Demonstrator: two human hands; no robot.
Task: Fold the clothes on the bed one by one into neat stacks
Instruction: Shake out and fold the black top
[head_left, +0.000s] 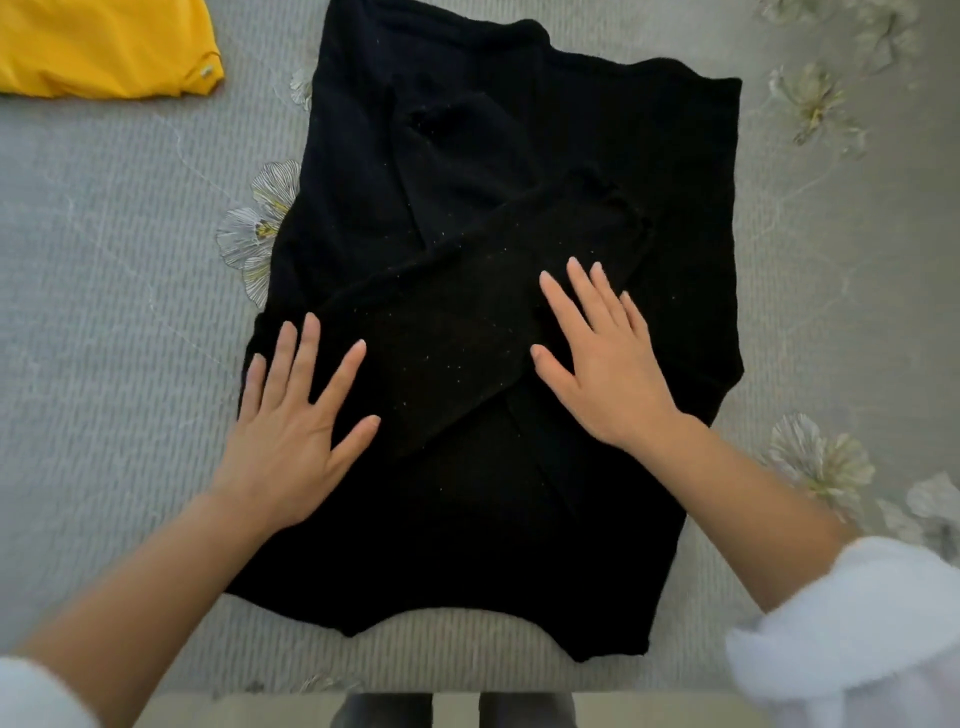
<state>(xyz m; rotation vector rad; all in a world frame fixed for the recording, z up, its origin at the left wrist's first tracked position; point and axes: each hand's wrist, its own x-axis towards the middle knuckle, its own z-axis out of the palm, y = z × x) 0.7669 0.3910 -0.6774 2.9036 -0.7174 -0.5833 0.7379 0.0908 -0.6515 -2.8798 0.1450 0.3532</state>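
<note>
Now left hand (291, 436), right hand (608, 364) flat on black sweater (467, 519).

- Bedspread (104, 312): grey, ribbed weave, fills nearly the whole view.
- Flower motifs (260, 228): white and yellow, scattered across it.
- Floor (234, 712): pale strip at bottom edge.
- Light: soft, even.

What we see around the folding
We see a grey ribbed bedspread (104, 322) printed with pale flowers (260, 228), and below its near edge a pale strip of floor (234, 712).
</note>
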